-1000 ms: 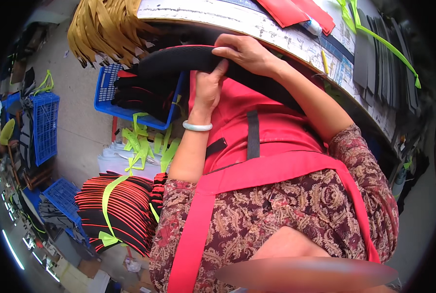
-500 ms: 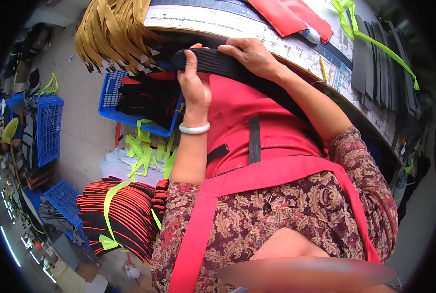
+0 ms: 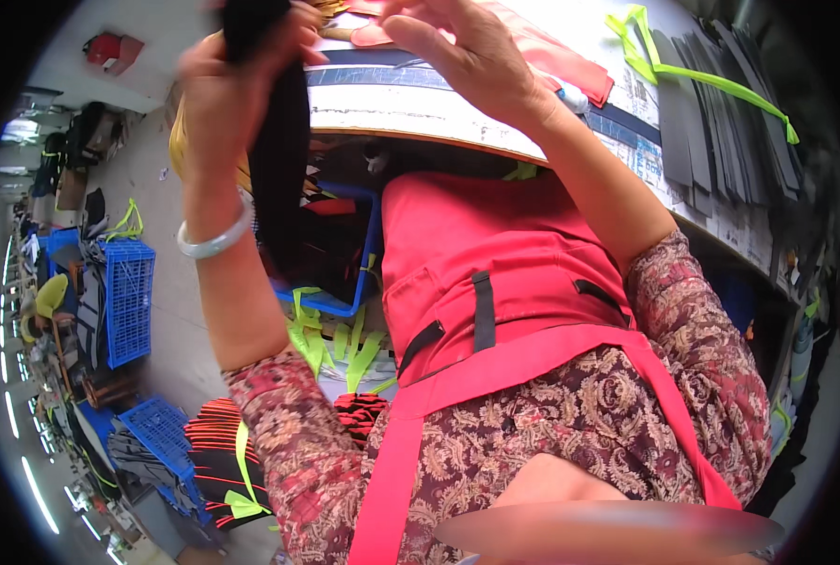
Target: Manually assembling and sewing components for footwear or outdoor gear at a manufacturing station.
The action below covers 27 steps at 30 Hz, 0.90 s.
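Note:
Raised at the upper left, my left hand point(image 3: 227, 104) is closed round a long black fabric strip point(image 3: 280, 141). The strip hangs down past my wrist toward a blue plastic basket. Motion smears the fingers and the strip's upper end. My right hand point(image 3: 472, 61) is over the near part of the white worktable point(image 3: 420, 105), apart from the strip. Its thumb and fingers are spread with nothing seen between them; some fingertips run out at the top edge. A white bangle point(image 3: 217, 243) circles my left wrist.
Below the table's left end, the blue basket point(image 3: 361, 273) holds black and red pieces. Bundled black pieces with orange edges point(image 3: 222, 461) lie lower left. Dark grey sheets point(image 3: 721, 113) with a neon-green tie rest on the table's right, beside red cloth point(image 3: 584, 80).
My left hand has risen up and left, carrying the black strip off my lap. My right hand has let go of the strip and moved up over the table.

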Available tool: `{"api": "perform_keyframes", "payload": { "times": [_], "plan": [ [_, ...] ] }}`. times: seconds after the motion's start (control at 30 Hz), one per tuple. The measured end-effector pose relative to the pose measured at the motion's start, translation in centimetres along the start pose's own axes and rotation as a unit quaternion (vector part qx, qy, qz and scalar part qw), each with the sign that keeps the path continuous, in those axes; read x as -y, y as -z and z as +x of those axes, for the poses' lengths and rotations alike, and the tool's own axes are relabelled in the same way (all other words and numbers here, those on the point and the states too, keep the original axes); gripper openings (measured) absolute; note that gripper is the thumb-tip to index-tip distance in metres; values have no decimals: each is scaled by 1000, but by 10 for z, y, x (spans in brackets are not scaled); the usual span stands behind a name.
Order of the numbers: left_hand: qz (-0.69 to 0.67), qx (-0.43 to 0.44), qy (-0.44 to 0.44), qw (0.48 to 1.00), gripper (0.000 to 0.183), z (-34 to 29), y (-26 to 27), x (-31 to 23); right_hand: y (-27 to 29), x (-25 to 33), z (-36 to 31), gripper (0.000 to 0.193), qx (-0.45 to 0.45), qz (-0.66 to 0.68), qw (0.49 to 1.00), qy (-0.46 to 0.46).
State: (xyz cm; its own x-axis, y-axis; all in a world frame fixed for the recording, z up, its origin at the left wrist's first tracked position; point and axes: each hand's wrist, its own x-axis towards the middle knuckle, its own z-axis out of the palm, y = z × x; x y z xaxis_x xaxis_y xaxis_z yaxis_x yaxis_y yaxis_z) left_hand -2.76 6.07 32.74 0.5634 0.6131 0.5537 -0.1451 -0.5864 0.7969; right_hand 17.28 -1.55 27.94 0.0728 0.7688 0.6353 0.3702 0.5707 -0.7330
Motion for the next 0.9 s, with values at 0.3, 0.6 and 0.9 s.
{"api": "perform_keyframes", "payload": {
  "times": [0.3,0.6,0.9],
  "plan": [
    [-65,117,359,924,23,-138,-119,90,-17,-61,-96,26,196,16,961,-192],
    [-148,155,353,911,20,-173,-144,95,-14,-60,-155,27,180,-112,973,-91],
    [-315,108,463,821,27,-173,-133,85,78,-102,-150,25,102,-191,931,-294]
  ]
}}
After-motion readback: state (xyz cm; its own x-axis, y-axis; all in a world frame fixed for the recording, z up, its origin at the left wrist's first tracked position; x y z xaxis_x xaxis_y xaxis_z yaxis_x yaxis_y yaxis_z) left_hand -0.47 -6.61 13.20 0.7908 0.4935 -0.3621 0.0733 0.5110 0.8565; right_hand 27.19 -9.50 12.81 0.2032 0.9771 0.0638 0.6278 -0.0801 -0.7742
